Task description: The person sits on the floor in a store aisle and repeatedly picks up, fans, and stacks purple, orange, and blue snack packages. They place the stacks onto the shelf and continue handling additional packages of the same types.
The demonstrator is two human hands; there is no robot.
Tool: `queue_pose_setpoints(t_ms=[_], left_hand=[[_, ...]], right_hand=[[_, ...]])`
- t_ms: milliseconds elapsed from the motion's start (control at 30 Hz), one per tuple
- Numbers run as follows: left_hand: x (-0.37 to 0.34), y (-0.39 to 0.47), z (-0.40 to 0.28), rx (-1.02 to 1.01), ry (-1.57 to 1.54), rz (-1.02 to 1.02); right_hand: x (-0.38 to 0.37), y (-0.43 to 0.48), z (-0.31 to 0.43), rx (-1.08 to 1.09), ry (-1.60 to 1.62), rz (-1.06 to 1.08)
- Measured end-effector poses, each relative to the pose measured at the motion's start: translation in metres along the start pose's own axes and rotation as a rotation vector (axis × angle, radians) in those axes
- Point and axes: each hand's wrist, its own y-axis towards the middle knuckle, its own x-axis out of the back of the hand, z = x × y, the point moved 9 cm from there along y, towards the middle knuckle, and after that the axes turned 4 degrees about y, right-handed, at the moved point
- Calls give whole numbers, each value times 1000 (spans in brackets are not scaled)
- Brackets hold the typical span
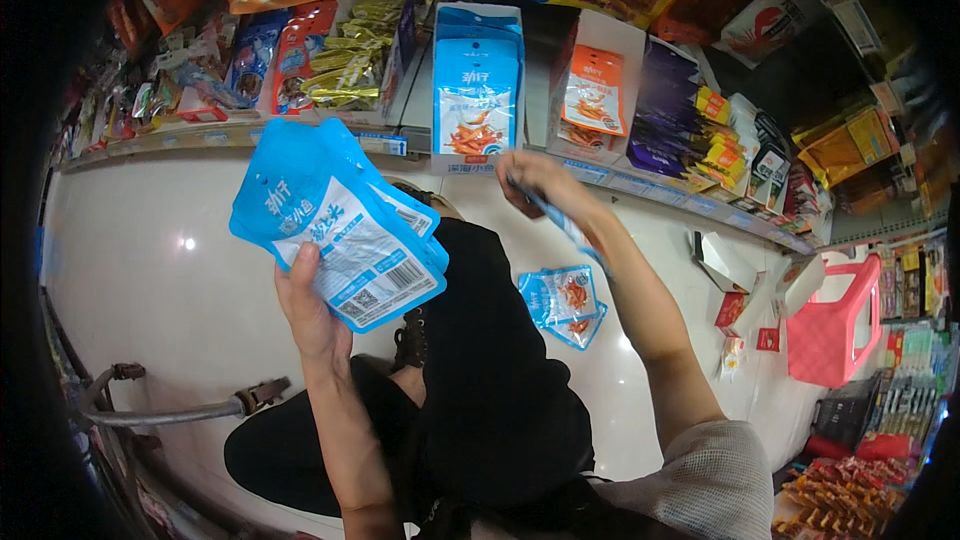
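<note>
My left hand [311, 300] grips a fanned stack of blue and white foil snack pouches [360, 240], backs facing up, left of my knees. My right hand [544, 184], slightly blurred, is shut on a blue pouch [562, 221] seen almost edge-on, just in front of the shelf edge. Near it, an open display box [466, 163] on the shelf holds a row of upright blue pouches [476, 109] with pictures of small fish. A few more blue pouches [566, 300] lie overlapping on the floor, right of my knee.
Shelf boxes hold orange pouches [594, 90], purple packets [661, 109] and gold-wrapped snacks [352, 52]. At right on the tiled floor are opened cartons [724, 262] and a pink plastic stool [817, 341]. A metal cart frame [172, 414] stands at lower left. Larger bags hang overhead.
</note>
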Motion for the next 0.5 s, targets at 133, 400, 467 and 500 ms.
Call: queue_pose_setpoints(t_ms=[133, 400, 467, 500], left_hand=[[0, 2, 6, 34, 2, -19], [-4, -3, 7, 40, 16, -50], [-6, -4, 5, 28, 11, -56], [-5, -4, 4, 20, 8, -61]], right_hand=[[15, -28, -100, -97, -444, 110], [30, 24, 66, 500, -795, -427], [27, 23, 104, 726, -1262, -737], [31, 32, 106, 656, -1332, -750]])
